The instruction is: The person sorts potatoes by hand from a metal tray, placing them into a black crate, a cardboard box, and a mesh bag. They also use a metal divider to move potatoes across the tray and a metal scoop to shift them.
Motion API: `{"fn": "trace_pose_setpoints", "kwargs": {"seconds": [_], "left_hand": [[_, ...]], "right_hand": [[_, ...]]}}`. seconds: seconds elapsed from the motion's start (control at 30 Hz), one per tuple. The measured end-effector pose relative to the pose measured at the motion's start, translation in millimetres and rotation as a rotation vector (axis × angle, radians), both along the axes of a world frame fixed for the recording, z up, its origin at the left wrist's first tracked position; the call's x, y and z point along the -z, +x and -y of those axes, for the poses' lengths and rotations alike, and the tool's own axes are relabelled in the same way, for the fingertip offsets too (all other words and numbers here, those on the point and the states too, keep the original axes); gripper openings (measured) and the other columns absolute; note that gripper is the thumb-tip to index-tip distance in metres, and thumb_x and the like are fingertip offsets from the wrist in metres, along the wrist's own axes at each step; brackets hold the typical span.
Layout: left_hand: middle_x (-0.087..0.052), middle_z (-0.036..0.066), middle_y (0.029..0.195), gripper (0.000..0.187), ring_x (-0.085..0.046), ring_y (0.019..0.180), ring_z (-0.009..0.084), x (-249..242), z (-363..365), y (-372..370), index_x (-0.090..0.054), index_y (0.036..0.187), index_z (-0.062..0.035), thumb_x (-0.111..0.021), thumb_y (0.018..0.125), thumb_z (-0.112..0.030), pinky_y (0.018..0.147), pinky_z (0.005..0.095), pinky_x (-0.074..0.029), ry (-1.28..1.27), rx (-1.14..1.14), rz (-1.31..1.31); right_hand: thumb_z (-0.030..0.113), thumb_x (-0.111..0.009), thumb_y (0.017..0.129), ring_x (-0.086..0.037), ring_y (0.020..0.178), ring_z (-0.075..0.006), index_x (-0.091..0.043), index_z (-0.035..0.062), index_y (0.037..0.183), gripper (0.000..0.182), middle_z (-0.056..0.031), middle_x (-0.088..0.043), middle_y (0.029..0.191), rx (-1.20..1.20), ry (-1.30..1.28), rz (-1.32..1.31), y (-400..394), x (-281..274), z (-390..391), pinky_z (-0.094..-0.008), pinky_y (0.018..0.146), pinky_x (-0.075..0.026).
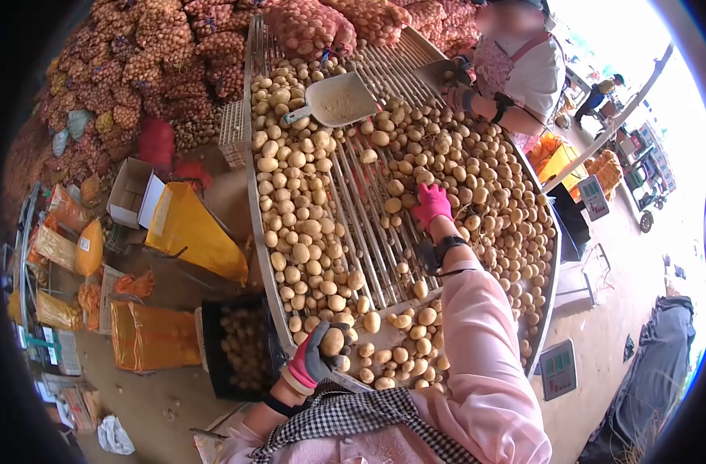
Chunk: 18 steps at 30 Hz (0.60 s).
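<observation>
My left hand [310, 362], in a pink and dark grey glove, is closed around a potato [332, 342] at the near left edge of the slatted sorting table [372, 267]. More potatoes lie right beside it. My right hand [432, 205], in a pink glove, reaches out over the middle of the table, palm down. Its fingers look spread and touch the edge of the potato heap [484, 174]; part of them is hidden from above. A row of larger, paler potatoes [291, 205] runs along the left side. Bare slats show between the two groups.
A scoop [341, 100] lies on the table's far part. Across from me a co-worker [523, 69] holds another scoop [438, 76]. Full net sacks [306, 27] stand at the far end. A black crate of potatoes [206, 332] sits at left; a scale display [559, 370] at right.
</observation>
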<state>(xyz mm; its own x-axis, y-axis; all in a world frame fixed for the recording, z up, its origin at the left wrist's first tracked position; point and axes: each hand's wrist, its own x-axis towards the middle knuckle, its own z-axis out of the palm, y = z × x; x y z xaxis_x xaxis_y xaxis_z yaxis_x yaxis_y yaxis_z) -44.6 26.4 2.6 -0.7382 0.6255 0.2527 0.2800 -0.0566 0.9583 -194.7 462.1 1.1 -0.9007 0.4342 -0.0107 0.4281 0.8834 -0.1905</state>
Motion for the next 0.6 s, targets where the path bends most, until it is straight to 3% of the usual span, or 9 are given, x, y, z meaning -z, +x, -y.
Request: {"fn": "trace_pose_setpoints", "kwargs": {"seconds": [0.07, 0.13, 0.17, 0.27, 0.3, 0.33, 0.43, 0.53, 0.6], "left_hand": [[-0.064, 0.009, 0.113, 0.038, -0.065, 0.100, 0.0183, -4, 0, -5, -0.053, 0.126, -0.0017, -0.039, 0.105, -0.030, 0.082, 0.0286, -0.056, 0.330, 0.139, 1.205], [-0.061, 0.011, 0.119, 0.036, -0.064, 0.104, 0.0198, -1, 3, -3, -0.052, 0.129, -0.0012, -0.042, 0.105, -0.026, 0.084, 0.0303, -0.057, 0.385, 0.107, 1.304], [-0.060, 0.011, 0.121, 0.036, -0.064, 0.105, 0.0197, 13, 8, -3, -0.052, 0.129, -0.0019, -0.043, 0.104, -0.026, 0.084, 0.0310, -0.057, 0.422, 0.114, 1.324], [-0.060, 0.009, 0.121, 0.036, -0.064, 0.105, 0.0198, 26, 8, -5, -0.053, 0.129, -0.0030, -0.048, 0.102, -0.027, 0.083, 0.0316, -0.057, 0.535, 0.072, 1.477], [-0.060, 0.010, 0.122, 0.037, -0.063, 0.108, 0.0206, 23, 7, -8, -0.053, 0.129, -0.0028, -0.050, 0.101, -0.027, 0.086, 0.0327, -0.057, 0.459, 0.025, 1.425], [-0.059, 0.010, 0.123, 0.038, -0.062, 0.110, 0.0215, 20, 7, -10, -0.053, 0.129, -0.0025, -0.052, 0.100, -0.028, 0.089, 0.0337, -0.056, 0.384, -0.020, 1.372], [-0.058, 0.009, 0.126, 0.040, -0.062, 0.110, 0.0213, 15, -3, -17, -0.053, 0.129, -0.0029, -0.055, 0.099, -0.029, 0.090, 0.0337, -0.056, 0.491, -0.053, 1.392], [-0.057, 0.009, 0.127, 0.039, -0.063, 0.105, 0.0234, 5, -15, -24, -0.052, 0.131, -0.0034, -0.054, 0.099, -0.027, 0.090, 0.0357, -0.056, 0.621, -0.084, 1.377], [-0.060, 0.009, 0.124, 0.036, -0.063, 0.104, 0.0240, 3, -13, -29, -0.050, 0.132, -0.0025, -0.053, 0.099, -0.017, 0.090, 0.0345, -0.055, 0.287, 0.055, 1.020]], "right_hand": [[0.032, -0.071, 0.079, -0.054, 0.116, -0.0313, -0.053, 0.0130, 0.131, 0.058, -0.0128, -0.057, 0.126, -0.051, -0.074, 0.005, -5, 14, -11, -0.0422, 0.100, -0.046], [0.029, -0.070, 0.085, -0.056, 0.107, -0.0196, -0.058, 0.0152, 0.125, 0.043, -0.0041, -0.058, 0.117, 0.176, -1.265, -0.580, -4, 31, -17, -0.0324, 0.088, -0.049], [0.029, -0.070, 0.085, -0.056, 0.107, -0.0196, -0.058, 0.0152, 0.125, 0.043, -0.0041, -0.058, 0.117, 0.173, -1.262, -0.571, -8, 38, -21, -0.0324, 0.088, -0.049], [0.031, -0.066, 0.091, -0.058, 0.078, -0.0166, -0.068, 0.0095, 0.106, 0.026, -0.0002, -0.065, 0.090, 0.302, -1.404, -0.684, -22, 53, -10, -0.0300, 0.076, -0.050], [0.032, -0.069, 0.086, -0.065, 0.081, -0.0263, -0.069, 0.0082, 0.104, 0.029, -0.0046, -0.069, 0.087, 0.236, -1.027, -0.581, -23, 45, 4, -0.0341, 0.082, -0.053], [0.030, -0.073, 0.079, -0.065, 0.100, -0.0366, -0.065, 0.0095, 0.117, 0.043, -0.0155, -0.067, 0.112, 0.116, -0.499, -0.400, -33, 50, 5, -0.0403, 0.090, -0.052], [0.023, -0.070, 0.073, -0.060, 0.112, -0.0395, -0.045, 0.0204, 0.141, 0.073, -0.0201, -0.040, 0.147, 0.000, -0.212, -0.102, -37, 1, 52, -0.0436, 0.095, -0.052], [0.019, -0.068, 0.074, -0.059, 0.116, -0.0384, -0.040, 0.0224, 0.145, 0.077, -0.0201, -0.037, 0.149, 0.058, -0.168, 0.103, -71, -5, 60, -0.0433, 0.095, -0.052], [0.017, -0.066, 0.074, -0.059, 0.118, -0.0379, -0.042, 0.0226, 0.145, 0.075, -0.0198, -0.042, 0.147, 0.063, -0.125, 0.157, -91, -12, 59, -0.0432, 0.096, -0.051]]}}
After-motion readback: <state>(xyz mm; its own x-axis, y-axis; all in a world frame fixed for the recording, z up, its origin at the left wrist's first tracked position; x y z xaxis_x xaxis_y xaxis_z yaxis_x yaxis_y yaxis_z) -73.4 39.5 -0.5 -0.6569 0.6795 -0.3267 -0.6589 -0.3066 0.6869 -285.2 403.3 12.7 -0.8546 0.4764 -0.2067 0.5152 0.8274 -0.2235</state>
